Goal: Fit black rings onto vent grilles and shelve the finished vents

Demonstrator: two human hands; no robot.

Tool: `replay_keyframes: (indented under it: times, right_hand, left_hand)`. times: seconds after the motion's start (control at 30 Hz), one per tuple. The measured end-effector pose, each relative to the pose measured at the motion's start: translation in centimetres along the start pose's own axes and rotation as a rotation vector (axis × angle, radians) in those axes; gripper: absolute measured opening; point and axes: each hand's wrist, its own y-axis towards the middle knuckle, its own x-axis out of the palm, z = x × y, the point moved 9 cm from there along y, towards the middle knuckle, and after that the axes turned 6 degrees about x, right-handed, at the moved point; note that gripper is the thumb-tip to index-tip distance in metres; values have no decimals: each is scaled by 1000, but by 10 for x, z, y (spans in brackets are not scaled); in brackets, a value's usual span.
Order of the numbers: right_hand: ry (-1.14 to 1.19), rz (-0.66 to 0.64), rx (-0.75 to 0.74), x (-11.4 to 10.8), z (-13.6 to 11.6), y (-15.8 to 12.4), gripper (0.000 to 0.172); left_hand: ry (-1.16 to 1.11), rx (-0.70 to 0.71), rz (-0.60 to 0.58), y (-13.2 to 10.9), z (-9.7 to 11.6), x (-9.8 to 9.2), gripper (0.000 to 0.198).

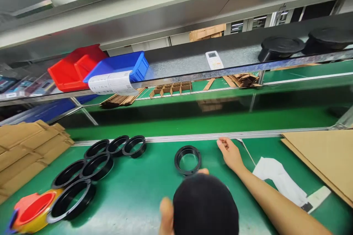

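A round, dark black disc-like piece [206, 205] fills the bottom middle, close to the camera. My left hand [167, 213] grips it, thumb on its left side and a fingertip showing over its top edge; the rest of the hand is hidden. Just beyond it, a black ring [188, 170] lies flat on the green table [132, 194]. To the right of that ring, my right hand [231, 153] is held with its fingers curled together near the table's back rail. Whether anything small is between those fingers cannot be made out.
Several black rings [97, 165] stand grouped at left, beside rolls of coloured tape [37, 213]. Folded cardboard [30, 150] is stacked far left, and flat cardboard sheets [322, 154] lie right. A white crumpled piece [275, 172] is beside my right forearm. A shelf [176, 62] crosses above.
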Motion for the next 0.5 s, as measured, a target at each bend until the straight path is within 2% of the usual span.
replay_keyframes:
  times: [0.07, 0.17, 0.3, 0.4, 0.5]
  right_hand:
    - [9, -11, 1, 0, 0, 2, 62]
    - [11, -15, 0, -1, 0, 3, 63]
    - [2, 1, -23, -5, -11, -2, 63]
    - [-11, 3, -86, -7, -37, -15, 57]
    - [-38, -83, -192, -5, -77, -36, 43]
  left_hand:
    - [-34, 33, -44, 11, 15, -2, 82]
    - [-62, 32, -88, 20, 19, -7, 68]
    - [-76, 57, -36, 22, 18, -20, 73]
    - [-63, 82, -17, 22, 20, -25, 75]
    - [-53, 100, -32, 22, 23, -26, 76]
